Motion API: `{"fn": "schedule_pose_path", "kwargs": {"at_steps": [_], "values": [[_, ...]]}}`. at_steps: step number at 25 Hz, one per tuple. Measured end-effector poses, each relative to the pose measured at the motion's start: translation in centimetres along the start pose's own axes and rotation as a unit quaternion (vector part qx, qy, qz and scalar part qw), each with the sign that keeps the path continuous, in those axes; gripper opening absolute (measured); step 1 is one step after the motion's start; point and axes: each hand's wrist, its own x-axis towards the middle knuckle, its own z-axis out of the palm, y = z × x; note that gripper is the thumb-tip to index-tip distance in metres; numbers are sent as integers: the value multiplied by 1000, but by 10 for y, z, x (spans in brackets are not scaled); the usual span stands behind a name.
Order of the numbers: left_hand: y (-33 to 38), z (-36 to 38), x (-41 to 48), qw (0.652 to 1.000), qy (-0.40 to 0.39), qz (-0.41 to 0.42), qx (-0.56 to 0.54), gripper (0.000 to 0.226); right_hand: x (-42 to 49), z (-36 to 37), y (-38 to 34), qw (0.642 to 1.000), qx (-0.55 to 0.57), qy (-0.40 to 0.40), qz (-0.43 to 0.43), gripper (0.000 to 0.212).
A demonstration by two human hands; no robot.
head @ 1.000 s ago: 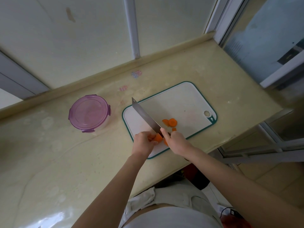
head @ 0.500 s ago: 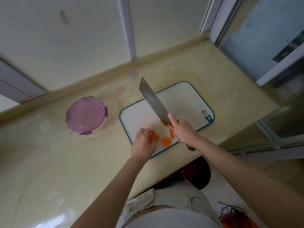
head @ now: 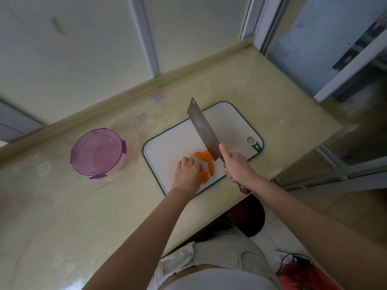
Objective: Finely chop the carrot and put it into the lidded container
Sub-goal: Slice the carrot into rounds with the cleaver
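Since a second ago the knife (head: 204, 130) has come up off the carrot (head: 206, 156) and swung right. Its blade now hangs tilted over the cutting board (head: 230, 114), tip pointing far and left. The left hand (head: 187, 171) has slid toward the near left part of the board, and the slices have spread out beside it.

The right hand (head: 236, 167) is clenched round the knife handle, forefinger laid along the back of the blade. The left hand is curled knuckles-up. Its fingertips seem to pinch an orange piece that peeks out at its right side, though most of that piece is hidden.

The carrot lies in a few thick slices on the near half of the board, between the two hands. The slices are just right of the left hand and under the heel of the blade. The blade's long axis runs from near right to far left, so a straight drop would cross the far slices. The left hand is the nearer one for bunching the slices first.

The container (head: 97, 152) sits on the desk (head: 272, 97), well apart to the left of the board, with its purple lid on. The chopping looks far from fine yet.
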Motion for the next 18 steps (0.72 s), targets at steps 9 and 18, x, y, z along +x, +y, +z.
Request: {"fn": "schedule_pose_path", "kwargs": {"at_steps": [9, 18], "values": [[-9, -14, 25, 969, 54, -128, -202, 28, -5, 1, 1, 1000, -3, -2, -15, 58], [-31, -7, -26, 960, 69, -190, -196, 67, -22, 17, 6, 997, -58, -30, -51, 60]]}}
